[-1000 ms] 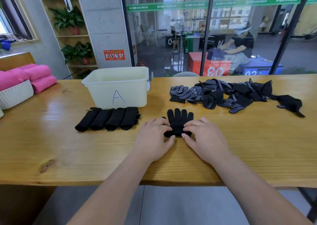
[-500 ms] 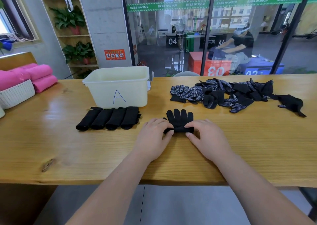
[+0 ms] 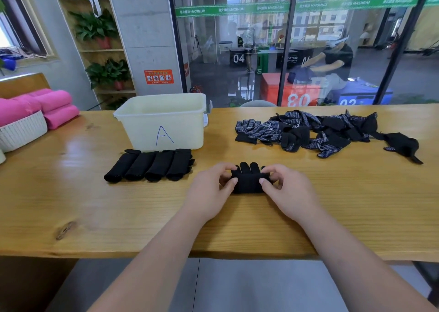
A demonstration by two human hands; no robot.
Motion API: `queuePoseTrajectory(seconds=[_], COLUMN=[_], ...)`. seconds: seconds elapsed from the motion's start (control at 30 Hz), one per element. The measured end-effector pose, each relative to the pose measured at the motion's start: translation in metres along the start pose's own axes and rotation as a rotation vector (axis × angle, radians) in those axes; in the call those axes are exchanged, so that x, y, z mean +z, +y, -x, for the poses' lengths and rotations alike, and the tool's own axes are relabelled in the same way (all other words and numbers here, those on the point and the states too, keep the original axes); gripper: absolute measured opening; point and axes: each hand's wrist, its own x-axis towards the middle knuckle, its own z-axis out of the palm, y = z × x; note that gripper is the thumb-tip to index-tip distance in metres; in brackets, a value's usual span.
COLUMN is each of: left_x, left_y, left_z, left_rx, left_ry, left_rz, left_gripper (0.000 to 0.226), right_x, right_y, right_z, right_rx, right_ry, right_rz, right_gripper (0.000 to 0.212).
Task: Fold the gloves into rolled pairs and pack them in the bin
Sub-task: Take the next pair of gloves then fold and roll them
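Observation:
A black glove pair (image 3: 249,181) lies on the wooden table (image 3: 356,204) in front of me, its cuff end rolled up and the fingertips still poking out at the far side. My left hand (image 3: 211,190) pinches the roll's left end and my right hand (image 3: 288,190) pinches its right end. Several finished black rolls (image 3: 149,165) lie side by side to the left. Behind them stands the cream bin (image 3: 164,121) marked "A". A heap of loose black dotted gloves (image 3: 318,131) lies at the far right.
A white woven basket (image 3: 21,131) with pink rolled towels (image 3: 35,105) sits at the table's left end. A glass wall runs behind the table; a person sits beyond it. The table's front edge is close to me.
Both hands have rolled the glove pair from the cuff toward the fingertips. The flat gloves have become a thicker roll, and my fingers have curled round its ends.

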Motion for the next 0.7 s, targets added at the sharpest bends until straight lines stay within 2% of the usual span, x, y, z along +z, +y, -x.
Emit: queuePoseTrajectory(seconds=[0.1,0.2,0.3,0.43,0.53,0.7], left_x=[0.004,0.008,0.012,0.014,0.013,0.012], left_y=[-0.001,-0.004,-0.003,-0.002,0.001,-0.002], left_z=[-0.001,-0.001,0.000,0.000,0.001,0.000], left_rx=[0.093,0.208,0.244,0.206,0.190,0.191], left_ry=[0.052,0.082,0.093,0.100,0.063,0.020], left_rz=[-0.123,-0.216,-0.282,-0.344,-0.392,-0.394], left_gripper=[0.024,0.020,0.024,0.028,0.042,0.041], right_x=[0.003,0.006,0.010,0.009,0.004,0.000], right_y=[-0.003,-0.003,-0.001,-0.003,-0.008,-0.006], right_z=[0.002,0.003,0.001,0.001,0.004,0.003], right_rx=[-0.092,-0.237,-0.321,-0.259,-0.231,-0.203], right_ry=[0.084,0.162,0.161,0.115,0.056,-0.045], right_rz=[0.196,0.290,0.391,0.415,0.383,0.316], right_gripper=[0.024,0.015,0.014,0.024,0.027,0.034])
